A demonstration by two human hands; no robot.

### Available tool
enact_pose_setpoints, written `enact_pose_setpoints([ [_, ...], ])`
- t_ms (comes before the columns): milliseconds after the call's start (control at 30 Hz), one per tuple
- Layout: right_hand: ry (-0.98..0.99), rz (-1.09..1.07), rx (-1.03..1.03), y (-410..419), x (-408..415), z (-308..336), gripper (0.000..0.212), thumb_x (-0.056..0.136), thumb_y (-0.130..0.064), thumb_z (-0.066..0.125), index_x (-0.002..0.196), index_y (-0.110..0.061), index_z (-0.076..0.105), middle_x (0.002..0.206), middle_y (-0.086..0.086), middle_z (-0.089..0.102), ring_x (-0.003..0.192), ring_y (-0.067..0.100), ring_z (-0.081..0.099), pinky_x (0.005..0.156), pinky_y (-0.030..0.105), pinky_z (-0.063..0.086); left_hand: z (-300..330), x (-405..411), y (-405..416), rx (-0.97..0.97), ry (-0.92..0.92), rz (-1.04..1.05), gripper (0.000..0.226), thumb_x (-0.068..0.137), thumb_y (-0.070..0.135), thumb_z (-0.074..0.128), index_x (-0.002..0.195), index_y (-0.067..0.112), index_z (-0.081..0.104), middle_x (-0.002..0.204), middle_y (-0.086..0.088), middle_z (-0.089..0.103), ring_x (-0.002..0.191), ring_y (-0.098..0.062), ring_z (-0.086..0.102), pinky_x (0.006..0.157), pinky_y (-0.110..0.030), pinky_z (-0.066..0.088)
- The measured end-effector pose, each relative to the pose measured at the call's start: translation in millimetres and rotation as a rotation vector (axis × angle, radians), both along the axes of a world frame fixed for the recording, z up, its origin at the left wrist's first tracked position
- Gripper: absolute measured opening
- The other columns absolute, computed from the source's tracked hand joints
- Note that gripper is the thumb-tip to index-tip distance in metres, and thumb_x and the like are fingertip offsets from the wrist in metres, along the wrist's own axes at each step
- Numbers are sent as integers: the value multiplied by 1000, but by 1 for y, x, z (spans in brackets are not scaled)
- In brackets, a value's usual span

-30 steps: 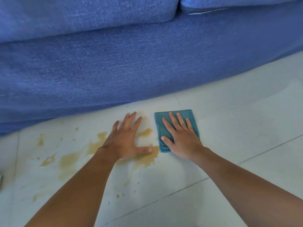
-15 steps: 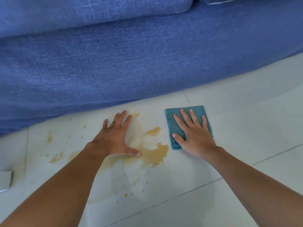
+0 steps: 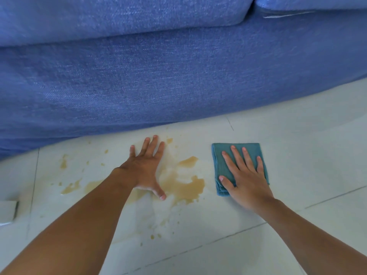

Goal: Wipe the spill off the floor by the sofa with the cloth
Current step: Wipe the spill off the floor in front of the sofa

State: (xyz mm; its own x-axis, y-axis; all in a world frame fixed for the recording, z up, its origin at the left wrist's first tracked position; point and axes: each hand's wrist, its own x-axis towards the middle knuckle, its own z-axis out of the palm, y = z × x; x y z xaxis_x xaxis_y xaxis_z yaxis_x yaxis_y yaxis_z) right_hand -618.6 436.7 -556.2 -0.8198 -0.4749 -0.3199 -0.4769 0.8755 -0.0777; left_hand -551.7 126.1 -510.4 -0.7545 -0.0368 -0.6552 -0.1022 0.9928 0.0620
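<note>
1. Sofa (image 3: pixel 178 76): blue woven upholstery, filling the upper half of the head view; two seat cushions meet at a seam near the top right, and the base runs along the floor.
2. Floor (image 3: pixel 297 139): pale tiles with thin dark grout lines.
3. Spill (image 3: pixel 186 187): tan-brown liquid on the floor just in front of the sofa base. The largest puddle lies between the two hands, a smaller patch sits just above it, and further patches and droplets are scattered to the left and toward the camera.
4. Cloth (image 3: pixel 224 165): teal, folded into a rough rectangle, flat on the floor just right of the largest puddle; whether its edge touches the liquid cannot be told.
5. Right hand (image 3: pixel 246 181): palm down on the cloth, fingers (image 3: pixel 236 159) straight and spread, pressing rather than gripping.
6. Left hand (image 3: pixel 147 167): flat on the floor, fingers straight, thumb out to the side, holding nothing; the palm lies on the spill area, thumb tip at the puddle's left edge.
7. White object (image 3: pixel 8 212): at the left edge of the frame on the floor, partly cut off; kind not discernible.
</note>
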Motion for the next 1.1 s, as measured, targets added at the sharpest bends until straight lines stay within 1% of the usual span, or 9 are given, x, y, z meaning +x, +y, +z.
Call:
enact_pose_setpoints([
  [133, -19, -51, -9, -9, 29, 1, 79, 88, -69, -1, 156, -36, -23, 165, -5, -31, 149, 20, -35, 120, 55, -19, 2, 0, 0, -6, 9, 10, 165, 44, 77, 81, 152, 21, -31, 154, -3, -46, 144, -24, -39, 121, -58, -8],
  [233, -24, -38, -18, -15, 49, 0, 77, 91, -67, 2, 156, -34, -24, 164, -2, -33, 149, 23, -36, 120, 57, -18, 1, 1, 1, 0, 21, 18, 166, 43, 76, 82, 152, 21, -31, 154, -3, -46, 143, -23, -39, 121, -58, -9],
  [367, -18, -16, -19, -16, 49, 1, 77, 91, -68, 2, 154, -37, -27, 164, -6, -34, 148, 20, -37, 122, 56, -15, 2, -1, 4, 15, 13, 45, 165, 46, 71, 85, 152, 22, -31, 154, -2, -47, 142, -23, -40, 121, -57, -10],
  [467, -34, 13, -36, -20, 35, 3, 78, 88, -68, 4, 154, -39, -26, 164, -9, -31, 150, 18, -34, 123, 55, -14, 2, 4, 2, 48, 36, 76, 164, 46, 70, 86, 151, 26, -33, 151, 0, -51, 141, -20, -42, 122, -52, -12],
  [567, -52, 56, -41, -29, 13, 4, 80, 85, -67, 6, 157, -41, -18, 165, -11, -28, 151, 17, -31, 123, 52, -15, 1, 11, -8, 76, 77, 198, 167, 43, 68, 88, 147, 33, -38, 145, 2, -57, 140, -19, -43, 122, -49, -14],
  [633, -51, 86, -54, -39, -6, 3, 79, 84, -64, 8, 158, -43, -15, 167, -12, -25, 152, 16, -29, 123, 50, -17, 1, 14, -20, 73, 57, 255, 168, 42, 66, 90, 147, 33, -37, 147, 4, -55, 142, -19, -41, 122, -49, -13],
  [733, -44, 113, -72, -57, -32, 2, 78, 83, -58, 7, 157, -45, -13, 167, -15, -24, 152, 14, -28, 123, 49, -18, 2, 15, -32, 49, -10, 200, 166, 45, 63, 91, 149, 31, -35, 149, 4, -52, 142, -19, -40, 122, -51, -11],
  [867, -68, 183, -78, -89, -59, 2, 79, 81, -52, 6, 157, -46, -12, 166, -17, -24, 152, 12, -28, 123, 48, -18, 2, 12, -30, 39, -39, 173, 167, 47, 60, 91, 147, 28, -39, 146, 1, -54, 142, -23, -41, 122, -55, -9],
  [1100, -108, 352, -129, -149, -88, 8, 74, 89, -42, 24, 159, -45, 0, 169, -16, -13, 154, 11, -19, 124, 50, -14, -1, 12, -33, 31, -29, 167, 167, 47, 61, 91, 147, 27, -38, 147, 1, -54, 142, -23, -41, 122, -56, -7],
])
